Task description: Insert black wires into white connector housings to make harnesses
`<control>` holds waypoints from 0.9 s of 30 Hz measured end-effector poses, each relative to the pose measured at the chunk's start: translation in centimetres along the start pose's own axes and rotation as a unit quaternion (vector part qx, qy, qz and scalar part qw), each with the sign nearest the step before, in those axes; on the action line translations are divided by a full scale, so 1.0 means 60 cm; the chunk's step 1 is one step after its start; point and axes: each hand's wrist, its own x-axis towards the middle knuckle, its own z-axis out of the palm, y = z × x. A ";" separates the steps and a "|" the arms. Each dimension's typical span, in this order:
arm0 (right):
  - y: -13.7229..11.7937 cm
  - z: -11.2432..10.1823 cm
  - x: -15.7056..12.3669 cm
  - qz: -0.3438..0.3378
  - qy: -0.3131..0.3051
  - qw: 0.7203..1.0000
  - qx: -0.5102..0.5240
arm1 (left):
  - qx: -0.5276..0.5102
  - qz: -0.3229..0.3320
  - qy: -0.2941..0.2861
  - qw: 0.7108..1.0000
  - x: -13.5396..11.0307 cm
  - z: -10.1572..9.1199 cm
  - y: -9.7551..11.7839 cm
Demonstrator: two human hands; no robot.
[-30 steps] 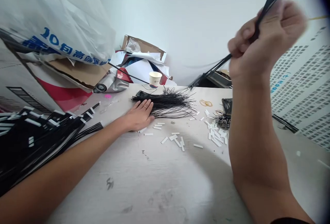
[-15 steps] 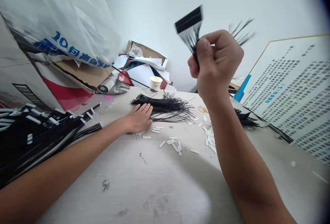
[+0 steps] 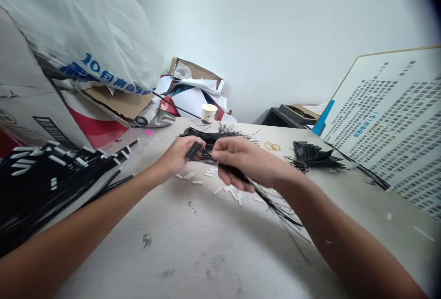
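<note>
My left hand [image 3: 178, 154] pinches the black connector block [image 3: 194, 151] at one end of a wire harness. My right hand [image 3: 246, 159] is closed around the bundled black wires [image 3: 280, 212] of the same harness, whose loose ends trail down to the right below the wrist. Both hands are above the table, close together and slightly blurred. Behind them lies a pile of black wire harnesses [image 3: 237, 137], partly covered by the hands. Small white strips [image 3: 233, 193] are scattered on the table under and in front of the hands.
Black cables with white tags [image 3: 51, 184] are heaped at the left, beside a carton [image 3: 27, 87] and a plastic bag [image 3: 103, 28]. A paper cup [image 3: 208, 114] stands at the back. Rubber bands [image 3: 272, 146] and another black harness pile [image 3: 313, 154] lie right, near a printed board [image 3: 382, 124].
My right hand has come down from high up with the harness, its wires now trailing right. My left hand has lifted off the harness pile and taken the connector end.
</note>
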 end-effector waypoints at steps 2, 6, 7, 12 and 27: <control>0.038 0.026 0.000 0.044 -0.002 0.998 0.053 | -0.064 -0.059 -0.039 0.995 -0.044 -0.003 0.023; 0.098 0.066 -0.005 0.073 -0.017 0.989 0.129 | -0.237 -0.234 -0.069 0.940 -0.128 0.005 0.043; 0.105 0.073 -0.006 0.068 -0.028 0.988 0.133 | -0.240 -0.255 -0.048 0.935 -0.143 0.009 0.043; 0.116 0.094 -0.003 0.012 -0.027 0.999 0.015 | -0.151 -0.279 0.008 0.948 -0.170 0.028 0.020; 0.116 0.063 0.008 -0.014 0.065 0.997 0.029 | 0.527 0.241 -0.057 0.813 -0.304 0.008 -0.012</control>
